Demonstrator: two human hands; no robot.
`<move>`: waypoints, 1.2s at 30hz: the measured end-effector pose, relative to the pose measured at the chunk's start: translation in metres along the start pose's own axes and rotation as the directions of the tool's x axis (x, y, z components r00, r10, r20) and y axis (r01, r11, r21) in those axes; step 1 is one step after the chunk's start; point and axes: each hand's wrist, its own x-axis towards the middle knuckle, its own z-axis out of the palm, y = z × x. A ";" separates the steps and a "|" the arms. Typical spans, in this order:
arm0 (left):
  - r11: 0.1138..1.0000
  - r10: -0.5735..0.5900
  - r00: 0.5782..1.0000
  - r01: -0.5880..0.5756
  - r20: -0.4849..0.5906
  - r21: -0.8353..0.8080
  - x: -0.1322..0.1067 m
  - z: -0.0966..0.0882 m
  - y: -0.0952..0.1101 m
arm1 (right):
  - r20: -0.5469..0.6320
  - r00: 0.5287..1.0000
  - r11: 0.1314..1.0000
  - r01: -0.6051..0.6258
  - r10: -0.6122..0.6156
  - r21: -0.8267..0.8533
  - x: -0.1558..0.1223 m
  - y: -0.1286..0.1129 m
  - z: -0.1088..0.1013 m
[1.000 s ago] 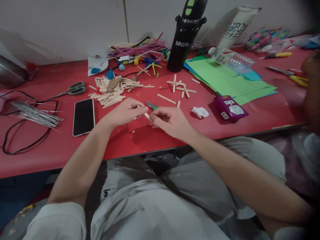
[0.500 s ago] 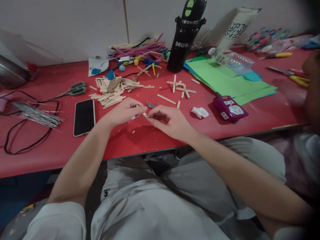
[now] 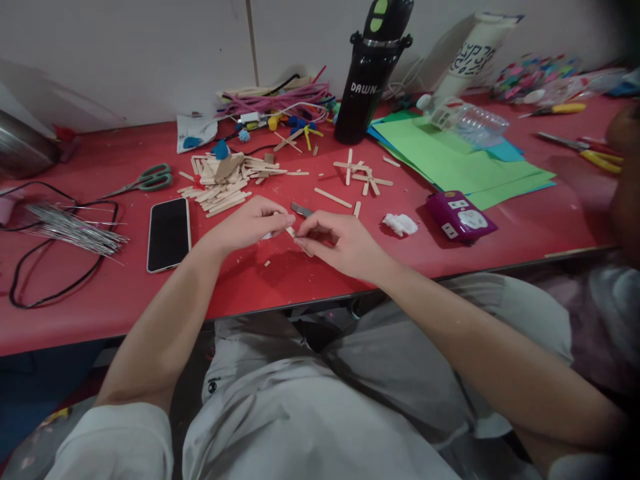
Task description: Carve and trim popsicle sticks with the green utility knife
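Over the front middle of the red table, my left hand [image 3: 260, 220] pinches one end of a short pale craft stick [image 3: 291, 231]. At its other end, the fingertips of my right hand [image 3: 340, 240] are closed on it. A grey metal blade-like piece [image 3: 301, 210] shows just beyond my right fingers; its rest is hidden by the hand. Under my left fingers a bit of something white [image 3: 268, 235] peeks out. Beyond my left hand lies a heap of craft sticks [image 3: 225, 177]. Crossed sticks [image 3: 367, 177] and a loose stick [image 3: 333, 198] lie farther back.
A phone [image 3: 169, 235], green-handled scissors [image 3: 150, 179] and thin metal wires [image 3: 80, 230] lie left. Right are a white crumpled wad [image 3: 399, 225], a purple pouch [image 3: 460, 217] and green paper sheets [image 3: 465, 160]. A black bottle [image 3: 367, 87] stands behind. Another person's arm [image 3: 627, 180] is at far right.
Both hands stay in nearly the same place. A thin sliver of stick now shows below my right fingertips. The other things on the table have not moved.
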 end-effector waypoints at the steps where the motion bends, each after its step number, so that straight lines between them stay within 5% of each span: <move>1: 1.000 -0.003 1.000 0.003 0.002 -0.001 0.000 0.000 0.001 | 0.008 1.000 1.000 0.000 0.000 -0.002 0.000 0.001 0.000; 8: 1.000 -0.022 1.000 0.022 0.000 0.001 -0.001 0.001 0.004 | 0.020 0.999 0.999 0.036 -0.036 -0.007 -0.001 0.000 -0.002; 15: 0.997 -0.017 1.000 0.017 -0.002 0.075 0.001 0.002 -0.001 | -0.034 0.958 0.860 0.238 -0.283 -0.451 0.001 0.006 -0.001; 28: 0.980 -0.078 0.997 0.081 -0.028 0.181 0.002 0.006 0.003 | 0.080 0.989 0.589 0.137 -0.123 -0.797 0.001 0.003 0.006; 36: 0.974 -0.110 0.994 0.110 -0.009 0.196 0.004 0.005 0.000 | 0.097 0.989 0.541 0.142 -0.111 -0.829 0.001 0.002 0.011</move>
